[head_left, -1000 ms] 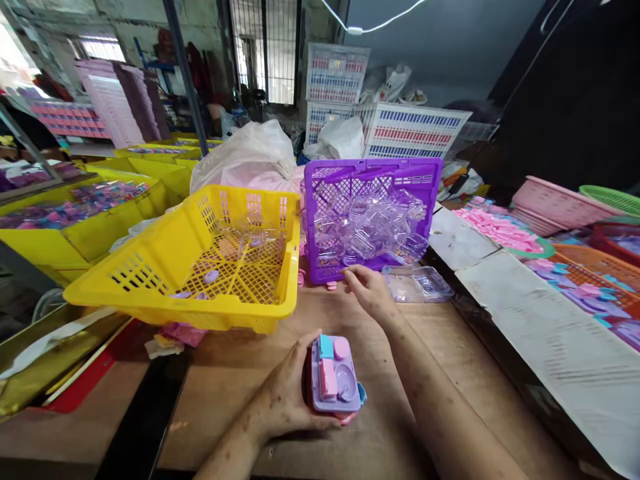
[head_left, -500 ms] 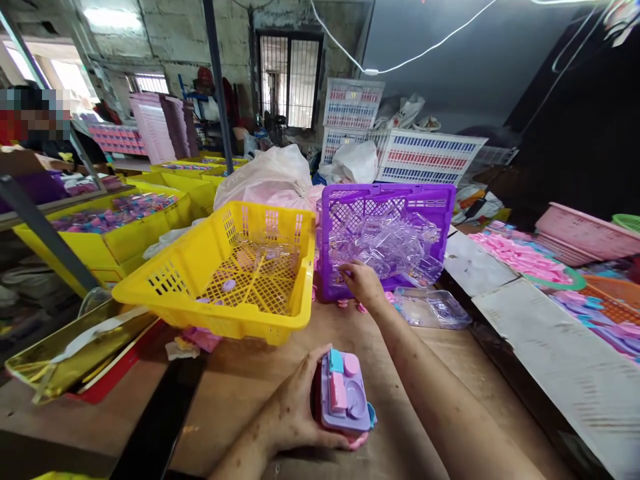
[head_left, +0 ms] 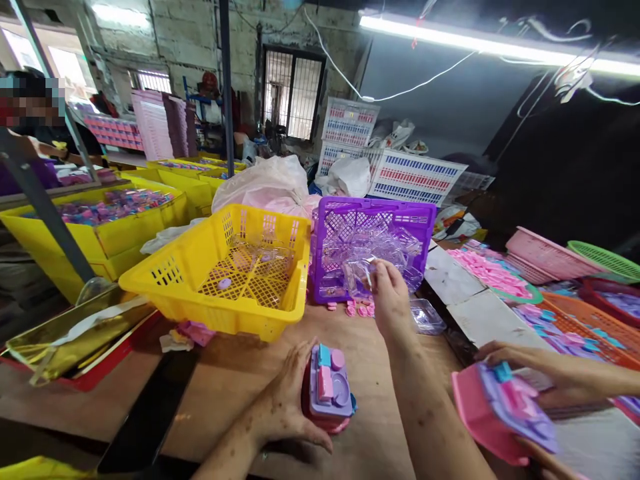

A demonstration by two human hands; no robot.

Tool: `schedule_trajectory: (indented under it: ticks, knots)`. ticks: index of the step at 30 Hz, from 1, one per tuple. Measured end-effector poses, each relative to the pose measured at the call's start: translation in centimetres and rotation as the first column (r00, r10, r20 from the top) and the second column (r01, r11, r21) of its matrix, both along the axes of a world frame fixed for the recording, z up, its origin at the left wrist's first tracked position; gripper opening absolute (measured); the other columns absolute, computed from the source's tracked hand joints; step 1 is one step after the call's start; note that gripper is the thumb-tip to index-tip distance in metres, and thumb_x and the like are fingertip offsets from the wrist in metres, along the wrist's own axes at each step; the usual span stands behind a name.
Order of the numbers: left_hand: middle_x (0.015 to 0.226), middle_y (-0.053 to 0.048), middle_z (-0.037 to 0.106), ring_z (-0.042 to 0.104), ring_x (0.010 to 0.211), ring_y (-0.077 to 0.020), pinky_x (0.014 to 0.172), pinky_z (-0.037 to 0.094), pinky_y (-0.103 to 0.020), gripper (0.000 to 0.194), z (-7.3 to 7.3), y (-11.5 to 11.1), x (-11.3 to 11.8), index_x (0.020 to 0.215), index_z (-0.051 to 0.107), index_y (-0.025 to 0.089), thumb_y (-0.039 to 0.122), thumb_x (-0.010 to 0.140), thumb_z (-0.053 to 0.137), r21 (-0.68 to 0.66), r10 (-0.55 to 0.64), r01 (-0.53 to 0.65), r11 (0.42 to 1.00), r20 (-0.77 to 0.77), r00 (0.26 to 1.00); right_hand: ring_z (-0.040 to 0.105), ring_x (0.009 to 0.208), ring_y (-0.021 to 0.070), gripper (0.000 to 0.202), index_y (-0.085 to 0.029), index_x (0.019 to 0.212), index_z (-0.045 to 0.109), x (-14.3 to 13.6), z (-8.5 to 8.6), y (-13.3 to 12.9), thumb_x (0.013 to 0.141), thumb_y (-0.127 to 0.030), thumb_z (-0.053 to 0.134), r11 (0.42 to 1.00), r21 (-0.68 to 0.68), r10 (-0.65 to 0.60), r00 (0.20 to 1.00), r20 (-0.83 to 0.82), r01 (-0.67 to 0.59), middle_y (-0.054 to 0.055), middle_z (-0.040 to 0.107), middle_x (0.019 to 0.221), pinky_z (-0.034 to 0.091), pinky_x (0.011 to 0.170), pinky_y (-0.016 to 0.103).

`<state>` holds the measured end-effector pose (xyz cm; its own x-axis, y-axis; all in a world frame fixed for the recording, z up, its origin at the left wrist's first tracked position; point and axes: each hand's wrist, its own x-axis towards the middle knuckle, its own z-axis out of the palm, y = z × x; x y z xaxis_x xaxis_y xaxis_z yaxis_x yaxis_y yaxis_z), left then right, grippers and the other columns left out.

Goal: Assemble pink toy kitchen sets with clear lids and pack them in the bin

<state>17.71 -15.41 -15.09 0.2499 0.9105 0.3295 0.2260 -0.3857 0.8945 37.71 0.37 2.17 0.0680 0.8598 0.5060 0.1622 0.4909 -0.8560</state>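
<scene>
A toy kitchen set (head_left: 331, 390) in lilac, pink and blue stands upright on the brown tabletop. My left hand (head_left: 295, 400) curves around its left side, thumb and fingers spread; the thumb lies apart from it, and contact at the fingers is unclear. My right hand (head_left: 393, 293) pinches a clear plastic cover (head_left: 359, 275), lifted in front of the purple basket (head_left: 377, 208). That basket is tipped on its side, its opening towards me, with many clear plastic pieces inside. At the right, another person's hands (head_left: 565, 373) hold a similar pink and lilac toy (head_left: 505, 413).
A yellow basket (head_left: 215, 313) with a few pieces stands left of the purple one. Small pink parts (head_left: 357, 308) and a clear cover (head_left: 427, 316) lie before the purple basket. Gold sheets in a red tray (head_left: 85, 380) are at left. Pink parts (head_left: 493, 270) fill a basket at right.
My right hand has drawn a clear cover out from the purple basket's pile. My left thumb has loosened from the toy. Another person's hands with a similar toy have come in from the right.
</scene>
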Motion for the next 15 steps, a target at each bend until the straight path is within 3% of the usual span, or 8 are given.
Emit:
schedule_trajectory:
  ticks: [3,6,8,10,12,15]
  knots:
    - [0.171,-0.025,0.043,0.038,0.163,-0.0539,0.137,0.027,-0.073,0.135,2.0,-1.5,-0.3,0.174,0.034,0.024,0.089,0.07,0.09,0.116,0.047,-0.045,0.992,-0.015,0.999,0.035,0.051,0.0125,0.052,-0.024,0.119,0.074,2.5,0.7,-7.2,0.102,-0.072,0.064,0.992,-0.095,0.068,0.991,-0.117,-0.079,-0.011,0.033,0.062,0.047,0.055,0.028]
    - [0.163,-0.018,0.052,0.055,0.149,-0.0421,0.129,0.045,-0.062,0.096,6.4,-4.7,0.6,0.171,0.037,0.03,0.086,0.098,0.065,0.196,0.093,-0.122,0.973,0.154,0.984,0.027,0.047,0.0084,0.051,-0.02,0.104,0.081,4.5,0.3,-13.5,0.093,-0.07,0.082,0.92,-0.282,0.209,0.949,-0.236,-0.273,-0.011,0.03,0.057,0.039,0.048,0.024]
    - [0.153,-0.015,0.058,0.067,0.125,-0.0315,0.112,0.058,-0.049,0.086,10.0,-6.9,1.7,0.169,0.038,0.031,0.082,0.104,0.059,0.126,0.082,-0.118,0.985,0.259,0.962,0.03,0.046,0.0075,0.06,-0.018,0.097,0.083,4.9,-0.2,-16.4,0.092,-0.078,0.079,0.845,-0.378,0.302,0.921,-0.247,-0.379,-0.008,0.037,0.059,0.035,0.045,0.024]
    - [0.127,-0.009,0.065,0.066,0.099,-0.0225,0.087,0.059,-0.036,0.068,12.9,-8.5,2.8,0.149,0.062,0.028,0.075,0.101,0.07,0.009,0.08,-0.083,0.996,0.221,0.972,0.036,0.046,0.0078,0.072,-0.019,0.101,0.084,4.8,-0.6,-18.0,0.093,-0.088,0.069,0.814,-0.406,0.34,0.907,-0.249,-0.416,-0.004,0.048,0.068,0.036,0.044,0.024]
    - [0.108,-0.005,0.063,0.06,0.086,-0.0178,0.074,0.052,-0.029,0.054,14.4,-9.4,3.6,0.12,0.074,0.023,0.072,0.097,0.079,-0.074,0.058,-0.044,0.996,0.197,0.979,0.04,0.047,0.0087,0.075,-0.022,0.106,0.084,4.4,-1.0,-18.7,0.094,-0.092,0.062,0.863,-0.35,0.273,0.918,-0.288,-0.366,-0.002,0.054,0.073,0.04,0.045,0.025]
    - [0.103,-0.004,0.061,0.058,0.085,-0.0168,0.073,0.051,-0.028,0.055,13.8,-10.2,4.2,0.105,0.069,0.022,0.074,0.094,0.08,-0.19,0.046,0.009,0.982,0.281,0.959,0.051,0.053,0.013,0.065,-0.025,0.101,0.081,3.6,-1.8,-19.5,0.103,-0.084,0.054,0.968,-0.209,0.054,0.926,-0.374,-0.141,-0.001,0.059,0.074,0.049,0.052,0.027]
